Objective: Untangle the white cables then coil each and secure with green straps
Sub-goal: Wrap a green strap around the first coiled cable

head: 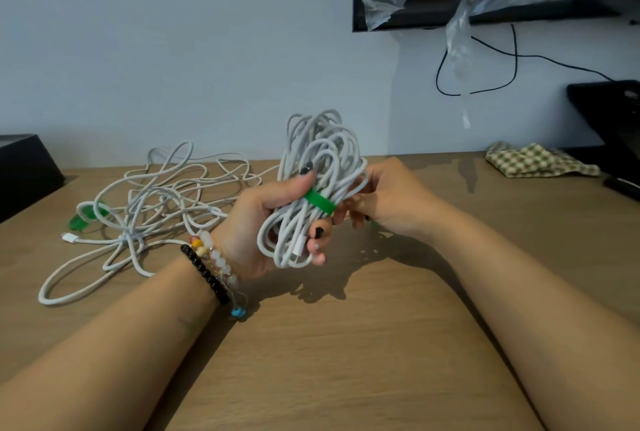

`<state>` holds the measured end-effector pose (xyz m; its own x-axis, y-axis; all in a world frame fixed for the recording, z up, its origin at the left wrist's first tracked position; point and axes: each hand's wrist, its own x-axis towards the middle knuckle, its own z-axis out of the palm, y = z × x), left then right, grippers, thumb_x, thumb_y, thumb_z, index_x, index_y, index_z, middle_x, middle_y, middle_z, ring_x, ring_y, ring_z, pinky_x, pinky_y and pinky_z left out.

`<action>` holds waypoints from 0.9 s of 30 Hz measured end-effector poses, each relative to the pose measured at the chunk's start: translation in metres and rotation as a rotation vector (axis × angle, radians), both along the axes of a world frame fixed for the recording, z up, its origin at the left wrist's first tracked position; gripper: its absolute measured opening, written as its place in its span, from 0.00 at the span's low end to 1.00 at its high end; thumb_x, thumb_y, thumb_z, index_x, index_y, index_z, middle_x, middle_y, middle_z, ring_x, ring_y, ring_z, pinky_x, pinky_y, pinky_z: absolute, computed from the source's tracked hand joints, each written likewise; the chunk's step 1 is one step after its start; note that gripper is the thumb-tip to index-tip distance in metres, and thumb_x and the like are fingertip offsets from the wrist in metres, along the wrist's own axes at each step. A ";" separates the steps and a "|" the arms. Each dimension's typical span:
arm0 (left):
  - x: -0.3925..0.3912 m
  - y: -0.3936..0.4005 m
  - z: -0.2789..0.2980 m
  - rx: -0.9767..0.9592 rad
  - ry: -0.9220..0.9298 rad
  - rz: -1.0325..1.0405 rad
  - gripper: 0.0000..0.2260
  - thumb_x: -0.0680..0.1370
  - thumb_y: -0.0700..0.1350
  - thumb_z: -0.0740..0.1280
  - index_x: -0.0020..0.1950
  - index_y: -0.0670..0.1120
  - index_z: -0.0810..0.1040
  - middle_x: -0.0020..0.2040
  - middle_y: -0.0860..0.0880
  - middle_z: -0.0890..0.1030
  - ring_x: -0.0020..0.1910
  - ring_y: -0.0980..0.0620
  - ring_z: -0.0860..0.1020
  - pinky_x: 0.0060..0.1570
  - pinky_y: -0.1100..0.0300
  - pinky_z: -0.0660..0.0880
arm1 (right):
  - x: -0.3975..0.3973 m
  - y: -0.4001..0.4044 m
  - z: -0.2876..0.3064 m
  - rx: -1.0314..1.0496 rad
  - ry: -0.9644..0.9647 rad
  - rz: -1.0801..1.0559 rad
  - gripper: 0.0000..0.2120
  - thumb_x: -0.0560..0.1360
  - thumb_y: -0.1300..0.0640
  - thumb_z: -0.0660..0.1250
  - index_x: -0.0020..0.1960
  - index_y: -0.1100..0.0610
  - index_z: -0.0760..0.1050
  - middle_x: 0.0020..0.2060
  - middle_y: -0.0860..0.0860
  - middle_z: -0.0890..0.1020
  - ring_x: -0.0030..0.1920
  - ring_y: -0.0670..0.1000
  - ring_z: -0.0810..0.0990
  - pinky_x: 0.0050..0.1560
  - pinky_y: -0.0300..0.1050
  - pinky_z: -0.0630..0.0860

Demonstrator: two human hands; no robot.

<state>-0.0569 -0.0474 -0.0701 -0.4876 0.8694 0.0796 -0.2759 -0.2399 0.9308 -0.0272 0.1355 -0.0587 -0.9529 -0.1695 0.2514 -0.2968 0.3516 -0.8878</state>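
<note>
Both my forearms reach over the brown wooden table (346, 361). My left hand (263, 222) grips a coiled bundle of white cable (322, 167) held above the table's middle, thumb pressed on it. My right hand (384, 198) pinches the green strap (319, 201) wrapped round the coil. Toward the far left edge lies a loose tangle of white cable (152, 202) with another green strap (85, 217) beside it.

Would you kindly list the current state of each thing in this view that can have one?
Coiled white cable: bundled, held above the table, green strap round its middle.
Green strap: wrapped across the coil; fastening hidden.
Left hand: grips the coil.
Right hand: holds the coil's far side by the strap.
Loose white cable: tangled, lying on the table.
Second green strap: unused, under the tangle.
Checked cloth: crumpled.
</note>
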 end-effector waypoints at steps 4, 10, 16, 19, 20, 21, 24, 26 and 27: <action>0.002 0.003 -0.001 -0.079 0.123 0.144 0.19 0.66 0.53 0.78 0.47 0.39 0.80 0.32 0.41 0.77 0.28 0.46 0.78 0.34 0.53 0.79 | 0.002 -0.001 0.000 0.034 0.036 -0.024 0.11 0.76 0.67 0.67 0.38 0.55 0.79 0.26 0.44 0.81 0.27 0.40 0.79 0.30 0.33 0.74; 0.001 0.008 0.000 0.052 0.212 0.488 0.15 0.75 0.49 0.63 0.51 0.37 0.74 0.32 0.41 0.77 0.31 0.44 0.79 0.35 0.54 0.79 | -0.012 0.001 -0.005 0.392 0.309 -0.479 0.08 0.74 0.54 0.70 0.53 0.50 0.81 0.44 0.40 0.77 0.48 0.41 0.75 0.48 0.35 0.70; -0.006 0.008 0.002 0.106 0.232 0.816 0.21 0.76 0.51 0.66 0.58 0.35 0.73 0.38 0.43 0.83 0.38 0.47 0.83 0.37 0.56 0.80 | 0.005 -0.028 0.004 -0.009 0.182 -0.366 0.05 0.71 0.57 0.69 0.46 0.51 0.80 0.39 0.46 0.81 0.39 0.43 0.78 0.42 0.36 0.75; -0.006 0.009 0.000 0.058 0.318 0.872 0.23 0.74 0.51 0.68 0.63 0.37 0.74 0.50 0.41 0.84 0.49 0.44 0.84 0.48 0.51 0.80 | 0.011 -0.043 0.001 0.102 0.001 -0.118 0.10 0.71 0.55 0.70 0.52 0.48 0.77 0.43 0.44 0.81 0.43 0.44 0.80 0.44 0.42 0.78; -0.006 0.010 -0.001 0.037 0.365 0.862 0.24 0.73 0.52 0.68 0.64 0.40 0.74 0.53 0.41 0.84 0.53 0.45 0.83 0.51 0.50 0.80 | 0.012 -0.045 0.000 0.138 -0.022 -0.072 0.12 0.71 0.56 0.70 0.53 0.47 0.75 0.44 0.44 0.81 0.44 0.45 0.80 0.44 0.43 0.79; -0.005 0.011 -0.002 0.011 0.413 0.846 0.23 0.73 0.52 0.68 0.64 0.42 0.75 0.56 0.43 0.84 0.55 0.46 0.82 0.53 0.50 0.80 | 0.013 -0.045 -0.001 0.157 -0.039 -0.050 0.14 0.71 0.57 0.71 0.55 0.47 0.74 0.45 0.46 0.81 0.44 0.46 0.80 0.45 0.46 0.81; -0.004 0.014 -0.004 -0.053 0.523 0.795 0.16 0.76 0.50 0.69 0.62 0.46 0.77 0.57 0.46 0.83 0.58 0.50 0.81 0.57 0.52 0.78 | 0.012 -0.043 -0.002 0.133 -0.092 -0.017 0.17 0.69 0.60 0.71 0.55 0.53 0.73 0.47 0.55 0.81 0.46 0.53 0.81 0.49 0.54 0.80; -0.004 0.014 -0.006 -0.043 0.521 0.775 0.17 0.75 0.49 0.67 0.63 0.46 0.76 0.59 0.46 0.82 0.60 0.50 0.80 0.61 0.50 0.76 | 0.010 -0.040 -0.003 0.061 -0.120 0.008 0.17 0.68 0.61 0.71 0.55 0.54 0.74 0.46 0.56 0.81 0.47 0.54 0.81 0.51 0.54 0.79; -0.005 0.014 -0.006 -0.028 0.504 0.760 0.17 0.75 0.49 0.67 0.63 0.47 0.76 0.60 0.45 0.82 0.61 0.50 0.80 0.62 0.49 0.75 | 0.010 -0.040 -0.004 0.027 -0.127 0.020 0.17 0.67 0.62 0.72 0.54 0.55 0.74 0.45 0.54 0.82 0.46 0.52 0.81 0.51 0.53 0.80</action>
